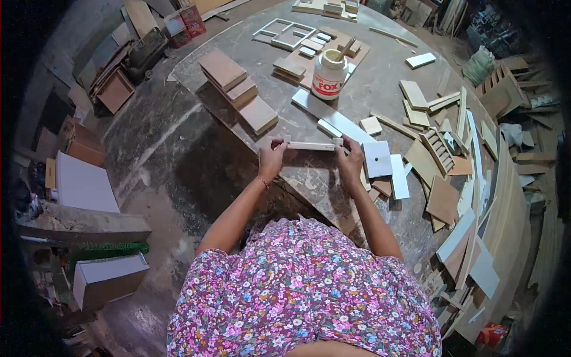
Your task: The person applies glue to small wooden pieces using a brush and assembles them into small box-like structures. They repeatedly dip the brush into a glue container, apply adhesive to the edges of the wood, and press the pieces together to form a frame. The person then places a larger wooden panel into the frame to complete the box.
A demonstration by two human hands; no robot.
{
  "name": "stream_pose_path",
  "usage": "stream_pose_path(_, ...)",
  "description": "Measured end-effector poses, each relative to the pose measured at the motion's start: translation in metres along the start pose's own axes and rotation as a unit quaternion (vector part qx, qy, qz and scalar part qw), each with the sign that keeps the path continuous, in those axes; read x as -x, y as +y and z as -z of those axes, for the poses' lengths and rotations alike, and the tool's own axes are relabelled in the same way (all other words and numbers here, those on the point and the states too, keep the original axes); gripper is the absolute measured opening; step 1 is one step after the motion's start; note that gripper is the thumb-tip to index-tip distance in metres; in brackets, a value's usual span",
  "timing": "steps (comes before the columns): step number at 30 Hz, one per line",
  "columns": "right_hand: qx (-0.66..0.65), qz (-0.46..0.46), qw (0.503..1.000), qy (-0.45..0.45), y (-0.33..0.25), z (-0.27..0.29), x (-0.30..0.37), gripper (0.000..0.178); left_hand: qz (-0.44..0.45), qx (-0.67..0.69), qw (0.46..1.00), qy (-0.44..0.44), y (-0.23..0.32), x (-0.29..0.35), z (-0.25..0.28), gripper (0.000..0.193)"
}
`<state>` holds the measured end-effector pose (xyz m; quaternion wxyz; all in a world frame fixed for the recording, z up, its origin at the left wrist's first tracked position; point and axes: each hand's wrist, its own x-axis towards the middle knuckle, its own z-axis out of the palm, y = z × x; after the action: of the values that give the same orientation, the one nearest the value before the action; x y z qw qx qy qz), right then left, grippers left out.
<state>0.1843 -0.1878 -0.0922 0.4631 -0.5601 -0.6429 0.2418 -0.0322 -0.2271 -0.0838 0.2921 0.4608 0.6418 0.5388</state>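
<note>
A slim pale wooden strip [311, 146] with small blocks at its ends is held level just above the near part of the table. My left hand [272, 159] grips its left end with fingers closed. At the other end, my right hand [351, 162] pinches the right block. Beyond the strip stands an uncapped white jar [329, 77] with a red label and a stick or brush handle leaning in its mouth. Stepped wooden blocks [241, 92] sit by the table edge, left of the jar. A white square piece [377, 159] with a dark spot lies beside my right hand.
The worn table [226, 50] carries a white frame [284, 33] and small blocks on a brown board [357, 52] at the far side. Loose offcuts [443, 199] crowd the right. A white-topped box [111, 279] and a brown carton [81, 143] stand on the left floor.
</note>
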Motion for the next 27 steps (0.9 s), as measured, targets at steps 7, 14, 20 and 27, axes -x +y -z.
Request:
stream_pose_path(7,-0.01,0.036,0.995,-0.09,-0.002,0.025,0.025,0.045,0.07,0.117,0.983,-0.122,-0.015,0.02,0.014,0.054)
stream_pose_path(14,0.025,0.064,0.971,-0.23,-0.01,0.042,0.018,0.092,-0.135,-0.181,0.948,-0.222,-0.031,0.017,0.031,0.092)
stream_pose_path(20,0.103,0.128,0.942,-0.293,0.001,0.033,-0.004,0.109,-0.214,-0.192,0.933,-0.215,-0.037,-0.004,0.025,0.12)
stream_pose_path(27,0.102,0.123,0.928,-0.336,0.006,0.032,-0.015,0.116,-0.252,-0.229,0.915,-0.214,-0.041,-0.013,0.02,0.125)
